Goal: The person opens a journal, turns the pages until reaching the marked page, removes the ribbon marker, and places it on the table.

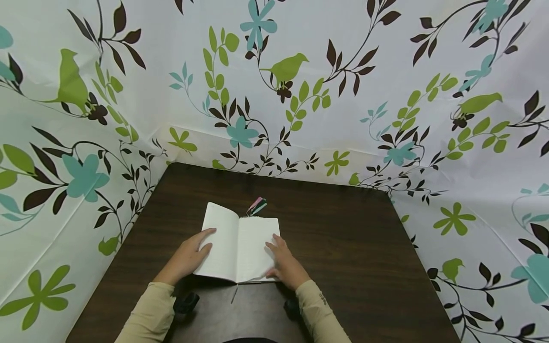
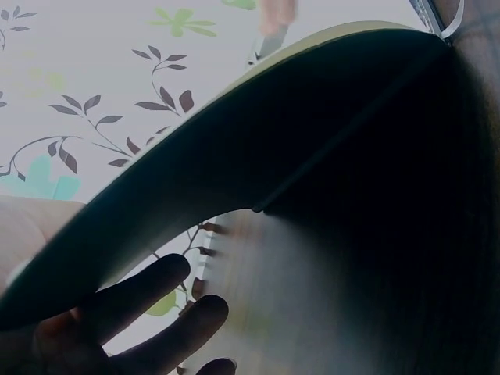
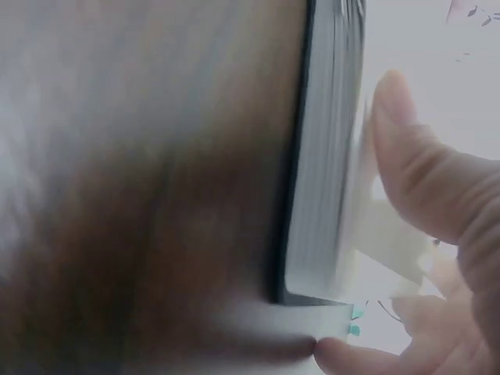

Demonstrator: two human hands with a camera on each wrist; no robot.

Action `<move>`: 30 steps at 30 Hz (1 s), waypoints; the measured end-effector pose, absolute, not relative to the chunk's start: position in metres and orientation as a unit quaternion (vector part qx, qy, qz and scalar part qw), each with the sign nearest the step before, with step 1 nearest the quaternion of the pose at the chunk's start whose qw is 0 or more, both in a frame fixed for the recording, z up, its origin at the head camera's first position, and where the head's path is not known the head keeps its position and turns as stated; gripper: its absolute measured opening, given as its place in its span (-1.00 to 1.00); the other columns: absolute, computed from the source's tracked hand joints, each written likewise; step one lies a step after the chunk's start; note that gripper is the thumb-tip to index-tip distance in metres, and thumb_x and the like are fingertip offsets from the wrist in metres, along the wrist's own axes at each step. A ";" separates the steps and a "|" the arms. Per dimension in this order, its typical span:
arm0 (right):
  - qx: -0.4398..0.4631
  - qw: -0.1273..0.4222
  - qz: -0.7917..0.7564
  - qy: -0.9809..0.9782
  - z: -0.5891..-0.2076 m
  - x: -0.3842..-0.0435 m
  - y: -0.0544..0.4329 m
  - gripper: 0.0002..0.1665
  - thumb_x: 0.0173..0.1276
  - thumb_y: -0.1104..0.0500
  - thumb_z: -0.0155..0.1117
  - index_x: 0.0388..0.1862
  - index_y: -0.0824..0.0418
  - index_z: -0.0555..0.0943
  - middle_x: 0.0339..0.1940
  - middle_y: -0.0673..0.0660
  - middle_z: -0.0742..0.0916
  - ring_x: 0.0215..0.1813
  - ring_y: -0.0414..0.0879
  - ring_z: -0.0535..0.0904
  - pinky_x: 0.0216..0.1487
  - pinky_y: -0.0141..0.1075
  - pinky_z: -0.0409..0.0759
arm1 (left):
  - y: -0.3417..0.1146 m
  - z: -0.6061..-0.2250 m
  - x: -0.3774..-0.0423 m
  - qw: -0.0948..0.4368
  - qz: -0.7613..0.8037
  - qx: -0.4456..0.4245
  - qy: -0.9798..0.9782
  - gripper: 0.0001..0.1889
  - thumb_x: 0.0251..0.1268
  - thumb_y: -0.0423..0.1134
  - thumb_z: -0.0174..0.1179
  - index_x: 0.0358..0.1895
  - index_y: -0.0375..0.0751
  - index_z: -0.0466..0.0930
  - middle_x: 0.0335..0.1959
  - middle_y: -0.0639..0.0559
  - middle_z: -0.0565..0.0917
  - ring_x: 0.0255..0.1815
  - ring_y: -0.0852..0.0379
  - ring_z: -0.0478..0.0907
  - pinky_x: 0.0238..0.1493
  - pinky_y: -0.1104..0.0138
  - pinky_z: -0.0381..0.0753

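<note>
An open notebook (image 1: 257,247) with blank-looking white pages lies on the dark wooden table. My left hand (image 1: 188,257) holds its left edge, with the thumb hidden above and the fingers under the dark cover (image 2: 195,156) in the left wrist view. That side is raised off the table and bends. My right hand (image 1: 287,264) rests at the right edge, fingertips on the page. In the right wrist view, its thumb (image 3: 406,148) lies along the page side, spread well apart from the fingers. The lower right page corner looks slightly lifted.
Just beyond the notebook lies a small bundle of pink, dark and pale blue strips (image 1: 257,206). A thin ribbon (image 1: 234,294) trails from the spine's near end. Patterned white sheeting (image 1: 300,119) stands around the table (image 1: 343,238) at the back and sides.
</note>
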State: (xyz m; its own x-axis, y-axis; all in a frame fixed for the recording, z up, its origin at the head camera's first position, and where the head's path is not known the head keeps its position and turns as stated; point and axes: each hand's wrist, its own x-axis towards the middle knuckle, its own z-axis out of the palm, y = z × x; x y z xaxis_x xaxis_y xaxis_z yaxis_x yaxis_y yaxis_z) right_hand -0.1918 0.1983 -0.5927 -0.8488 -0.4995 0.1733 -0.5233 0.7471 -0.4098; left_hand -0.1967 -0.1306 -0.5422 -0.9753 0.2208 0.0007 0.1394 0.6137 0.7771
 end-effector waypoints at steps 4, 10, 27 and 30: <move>0.234 0.044 0.284 -0.929 -0.593 -0.189 0.194 0.38 -0.05 0.10 0.70 0.65 0.21 0.06 0.65 0.41 -0.01 0.61 0.35 -0.03 0.34 0.34 0.30 | -0.131 -0.543 -0.197 0.043 0.426 0.111 0.897 -0.50 0.53 -0.32 0.04 0.48 -0.31 0.35 0.45 -0.35 0.39 0.47 -0.35 0.29 0.38 -0.25 0.26; 0.210 0.009 0.417 -0.884 -0.586 -0.179 0.183 0.56 0.11 0.15 0.61 0.67 0.14 -0.42 0.66 0.39 -0.03 0.63 0.23 0.00 0.44 0.37 0.06 | -0.131 -0.540 -0.197 0.041 0.428 0.112 0.896 -0.51 0.56 -0.31 0.03 0.47 -0.31 0.36 0.45 -0.35 0.39 0.46 -0.36 0.29 0.39 -0.25 0.25; 0.341 -0.096 0.347 -0.868 -0.580 -0.165 0.122 -0.24 0.53 -0.06 0.22 0.61 -0.01 0.23 0.67 -0.02 0.18 0.64 -0.06 0.10 0.42 0.45 -0.03 | -0.129 -0.539 -0.193 0.048 0.475 0.099 0.873 -0.40 0.73 -0.01 -0.32 0.49 -0.42 0.28 0.44 -0.46 0.35 0.41 -0.40 0.32 0.35 -0.24 0.28; 0.372 -0.079 0.283 -0.881 -0.582 -0.163 0.113 -0.27 0.54 -0.13 0.18 0.60 -0.02 0.27 0.67 -0.03 0.17 0.64 -0.09 0.07 0.38 0.50 -0.03 | -0.129 -0.539 -0.192 0.055 0.473 0.094 0.874 -0.41 0.71 -0.05 -0.22 0.49 -0.49 0.22 0.40 -0.48 0.37 0.36 -0.39 0.37 0.32 -0.21 0.35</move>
State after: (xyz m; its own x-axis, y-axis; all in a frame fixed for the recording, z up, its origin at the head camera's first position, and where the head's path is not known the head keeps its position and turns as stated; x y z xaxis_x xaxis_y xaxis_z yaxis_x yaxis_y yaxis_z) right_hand -0.1628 0.1128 -0.5824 -0.7110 -0.6995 0.0719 -0.6107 0.5636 -0.5562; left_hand -0.1925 -0.1292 -0.5389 -0.9765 0.2155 -0.0066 0.1122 0.5344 0.8377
